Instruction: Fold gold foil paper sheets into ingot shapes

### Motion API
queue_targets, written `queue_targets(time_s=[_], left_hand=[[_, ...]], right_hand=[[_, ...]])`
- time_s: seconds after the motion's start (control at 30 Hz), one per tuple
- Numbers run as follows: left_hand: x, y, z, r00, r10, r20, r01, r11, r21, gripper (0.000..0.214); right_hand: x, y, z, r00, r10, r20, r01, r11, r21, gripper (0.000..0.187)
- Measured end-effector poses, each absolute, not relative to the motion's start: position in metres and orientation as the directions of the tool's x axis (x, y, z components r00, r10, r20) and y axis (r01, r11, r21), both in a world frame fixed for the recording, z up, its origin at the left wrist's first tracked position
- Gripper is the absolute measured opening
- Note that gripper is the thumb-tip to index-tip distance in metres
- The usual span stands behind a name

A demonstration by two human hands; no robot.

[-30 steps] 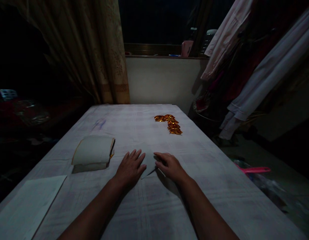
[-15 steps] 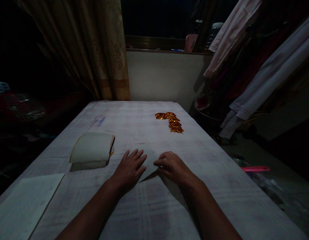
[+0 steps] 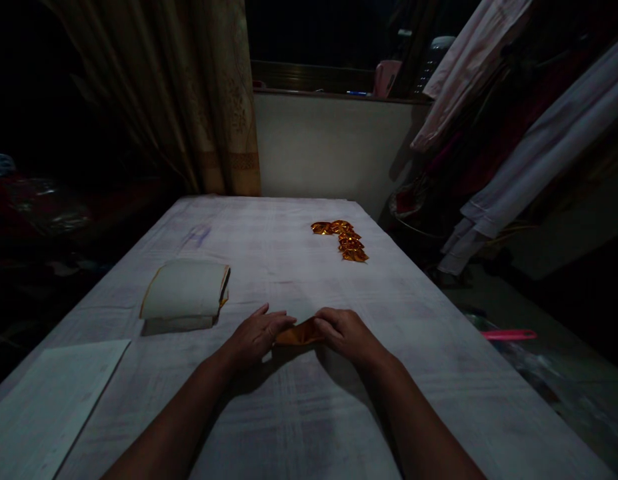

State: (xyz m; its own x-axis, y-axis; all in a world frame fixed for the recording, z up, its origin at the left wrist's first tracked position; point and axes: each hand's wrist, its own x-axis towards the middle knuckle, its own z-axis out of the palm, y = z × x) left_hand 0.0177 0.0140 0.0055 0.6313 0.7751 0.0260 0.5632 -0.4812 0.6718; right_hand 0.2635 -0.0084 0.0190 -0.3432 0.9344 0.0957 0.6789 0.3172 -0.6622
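Observation:
Between my two hands, just above the tablecloth, a sheet of gold foil paper (image 3: pixel 299 333) shows its shiny side, with its lower edge bent. My left hand (image 3: pixel 259 335) pinches the left end, thumb on the near side. At the other end, the thumb and curled fingers of my right hand (image 3: pixel 346 333) grip the paper. Farther off to the right lie several folded gold foil pieces (image 3: pixel 351 243) in a bent row. Left of my hands rests a stack of pale paper sheets (image 3: pixel 185 292) with gold edges.
A white sheet (image 3: pixel 53 400) lies at the table's near left. The table has a checked white cloth (image 3: pixel 249 240). A curtain (image 3: pixel 229 100) hangs at the back, and clothes (image 3: pixel 543 140) hang on the right. A pink handle (image 3: pixel 509 335) sits beyond the right edge.
The left hand was flat with spread fingers and now pinches the paper's left end. The paper has been lifted and turned, so its gold side shows. The right hand still grips it.

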Motion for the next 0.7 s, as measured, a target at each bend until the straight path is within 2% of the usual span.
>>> queue_targets(time_s=[0.13,0.27,0.33,0.53,0.7], left_hand=[[0.013,0.012,0.001,0.548,0.834,0.064,0.563,-0.424,0.71,0.046],[0.015,0.009,-0.001,0.409,0.913,0.011,0.569,-0.264,0.779,0.063],[0.018,0.009,-0.003,0.375,0.926,0.034,0.575,-0.261,0.775,0.071],[0.019,0.009,-0.023,0.404,0.876,0.264,0.629,-0.476,0.615,0.066],[0.022,0.01,-0.029,0.417,0.881,0.224,0.751,-0.473,0.46,0.058]], right_hand=[[0.259,-0.005,0.013,-0.269,0.955,0.122,0.748,0.287,-0.598,0.025],[0.253,0.0,0.003,-0.199,0.97,0.139,0.812,0.242,-0.53,0.021],[0.25,0.002,0.0,-0.174,0.977,0.121,0.83,0.211,-0.516,0.018],[0.24,0.016,0.006,-0.13,0.989,0.077,0.867,0.151,-0.475,0.018],[0.238,0.025,0.011,-0.175,0.985,0.005,0.91,0.164,-0.38,0.008]])
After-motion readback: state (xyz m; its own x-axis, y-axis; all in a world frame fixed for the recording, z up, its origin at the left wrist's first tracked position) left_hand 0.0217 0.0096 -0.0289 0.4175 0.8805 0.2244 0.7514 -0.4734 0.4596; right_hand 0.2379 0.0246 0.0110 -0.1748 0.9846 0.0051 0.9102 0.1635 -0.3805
